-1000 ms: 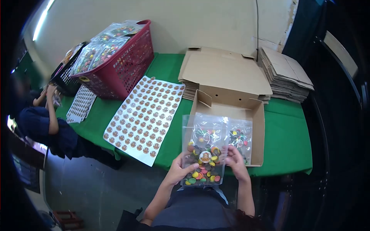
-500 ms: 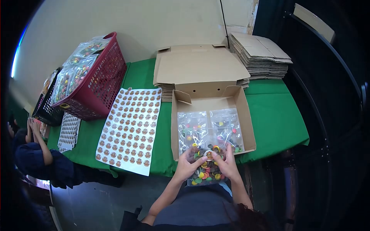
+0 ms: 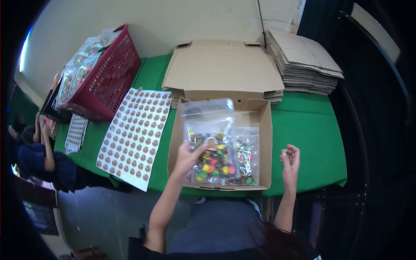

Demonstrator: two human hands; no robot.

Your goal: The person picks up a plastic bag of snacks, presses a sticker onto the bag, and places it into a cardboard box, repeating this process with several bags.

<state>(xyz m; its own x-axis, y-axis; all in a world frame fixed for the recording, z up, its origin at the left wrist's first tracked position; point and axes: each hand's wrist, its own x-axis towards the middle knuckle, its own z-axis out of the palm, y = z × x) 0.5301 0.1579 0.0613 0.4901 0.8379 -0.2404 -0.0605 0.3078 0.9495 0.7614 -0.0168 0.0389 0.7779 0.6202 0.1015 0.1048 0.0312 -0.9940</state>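
A clear zip bag of colourful button-shaped candies [image 3: 214, 167], with a round sticker on its front, is tilted over the left half of an open cardboard box [image 3: 265, 143]. My left hand [image 3: 187, 159] grips the bag by its left side, thumb across the front near the sticker; the bag is slightly blurred. In the right half of the box lies another clear candy bag [image 3: 248, 151]. Whatever lies under the held bag is mostly hidden. My right hand [image 3: 291, 164] is to the right of the box above the green cloth, fingers loosely curled and apart, with nothing visible in them.
A sheet of round stickers [image 3: 136, 134] lies left of the box. Beyond it stands a maroon basket [image 3: 117, 71] full of candy bags. Flattened cartons [image 3: 225, 65] lie behind the box, more cartons [image 3: 305, 65] at back right. Another person's arm [image 3: 49, 156] shows at far left.
The candy bag has moved forward from the box's front edge to over its left half, in my left hand. My right hand has let go and moved right. The view has shifted slightly.
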